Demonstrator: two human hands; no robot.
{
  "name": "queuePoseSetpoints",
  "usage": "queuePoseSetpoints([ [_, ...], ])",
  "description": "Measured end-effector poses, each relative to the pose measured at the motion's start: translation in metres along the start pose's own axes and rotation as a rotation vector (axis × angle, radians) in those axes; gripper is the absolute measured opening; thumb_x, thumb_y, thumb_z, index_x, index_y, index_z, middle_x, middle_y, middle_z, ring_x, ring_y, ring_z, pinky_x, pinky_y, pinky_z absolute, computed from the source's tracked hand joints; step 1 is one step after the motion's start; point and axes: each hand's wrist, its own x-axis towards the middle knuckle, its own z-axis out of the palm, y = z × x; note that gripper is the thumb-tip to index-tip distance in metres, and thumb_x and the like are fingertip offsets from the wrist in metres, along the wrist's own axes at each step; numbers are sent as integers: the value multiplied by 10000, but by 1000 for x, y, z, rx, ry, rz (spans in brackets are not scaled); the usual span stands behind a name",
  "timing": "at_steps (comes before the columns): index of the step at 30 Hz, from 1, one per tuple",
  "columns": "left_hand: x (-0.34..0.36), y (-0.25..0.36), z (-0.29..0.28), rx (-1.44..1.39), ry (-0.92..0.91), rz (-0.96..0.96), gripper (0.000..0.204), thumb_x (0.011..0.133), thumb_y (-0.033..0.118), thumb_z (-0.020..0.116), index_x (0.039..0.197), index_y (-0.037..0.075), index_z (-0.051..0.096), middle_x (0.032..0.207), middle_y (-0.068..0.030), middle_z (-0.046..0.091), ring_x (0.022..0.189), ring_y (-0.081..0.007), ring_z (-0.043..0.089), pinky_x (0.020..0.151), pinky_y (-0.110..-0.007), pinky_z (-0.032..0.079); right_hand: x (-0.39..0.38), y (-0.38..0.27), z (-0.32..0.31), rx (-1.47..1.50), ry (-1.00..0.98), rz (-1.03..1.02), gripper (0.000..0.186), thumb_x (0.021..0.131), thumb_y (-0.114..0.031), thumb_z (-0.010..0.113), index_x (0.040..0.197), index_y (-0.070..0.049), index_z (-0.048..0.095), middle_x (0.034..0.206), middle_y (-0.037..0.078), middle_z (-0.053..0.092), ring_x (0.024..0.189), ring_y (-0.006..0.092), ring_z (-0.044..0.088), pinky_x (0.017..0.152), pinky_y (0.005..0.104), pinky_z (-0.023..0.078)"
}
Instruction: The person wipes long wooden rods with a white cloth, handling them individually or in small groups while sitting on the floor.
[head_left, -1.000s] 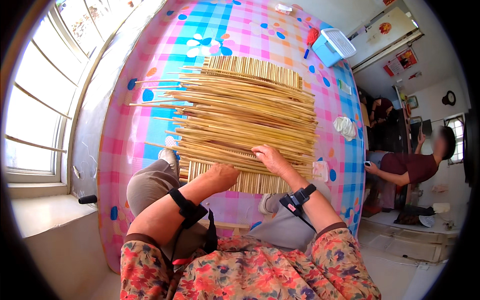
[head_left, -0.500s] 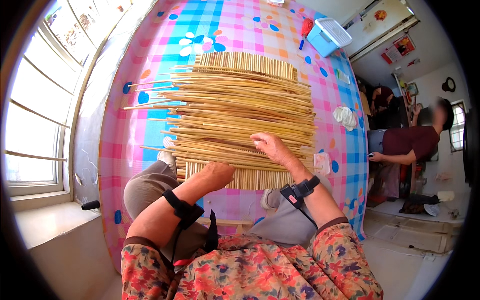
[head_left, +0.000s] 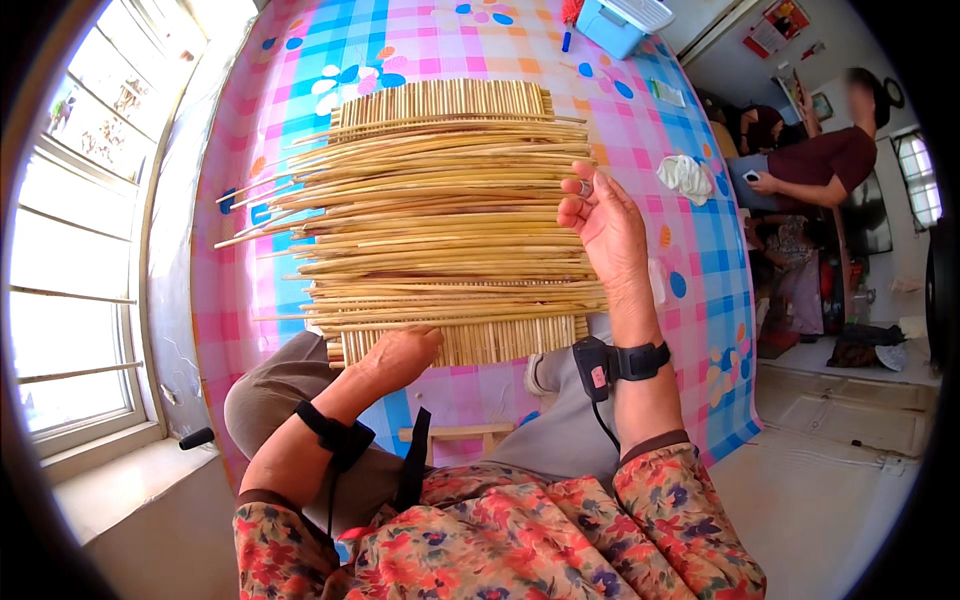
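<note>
A slatted mat (head_left: 440, 98) of short pale sticks lies before me, with many long straw-coloured reeds (head_left: 430, 230) laid loosely across it, their ends jutting unevenly to the left. My left hand (head_left: 398, 356) rests at the mat's near strip, fingers curled down on the reeds. My right hand (head_left: 602, 220) is raised by the reeds' right ends, palm turned partly up, fingers loosely bent and apart, with a ring on one finger. Black strapped devices sit on both forearms.
A checked cloth (head_left: 700, 330) lies under the mat. A blue lidded box (head_left: 615, 25), white crumpled cloth (head_left: 685, 178) and blue marker (head_left: 567, 38) are beyond it. A barred window (head_left: 75, 300) is at left. Several people, one in maroon (head_left: 820, 170) holding a phone, are at right.
My right hand has lifted from the near reeds and moved toward their far right, turning palm up. The view has shifted, and the person in maroon has moved.
</note>
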Motion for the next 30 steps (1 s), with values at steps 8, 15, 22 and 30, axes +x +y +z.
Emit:
queuePoseSetpoints([
  [8,-4,12,-2,259,329,25,218,711,75,600,919,40,547,923,-98,508,912,-275,495,785,-369,409,8,-25,-43,99,129,-108,344,892,-290,505,1113,-26,521,911,90,587,704,144,583,617,270,502],
  [15,0,10,17,409,374,-75,244,706,75,543,946,34,518,919,-102,494,892,-271,490,780,-372,388,1,-34,-59,89,130,-108,335,883,-283,527,1112,-40,533,926,67,587,733,136,576,646,267,494],
  [22,2,14,15,515,422,-82,215,689,53,514,904,42,512,870,-95,482,863,-265,487,765,-381,376,1,-34,-55,83,144,-123,332,877,-271,535,1097,-23,531,892,83,587,685,141,584,600,264,498],
  [30,0,7,25,507,452,-105,197,675,57,520,870,37,526,842,-100,488,860,-270,483,801,-382,367,3,-31,-50,37,123,-89,327,882,-268,529,1098,-23,532,887,82,588,675,133,583,593,256,495],
])
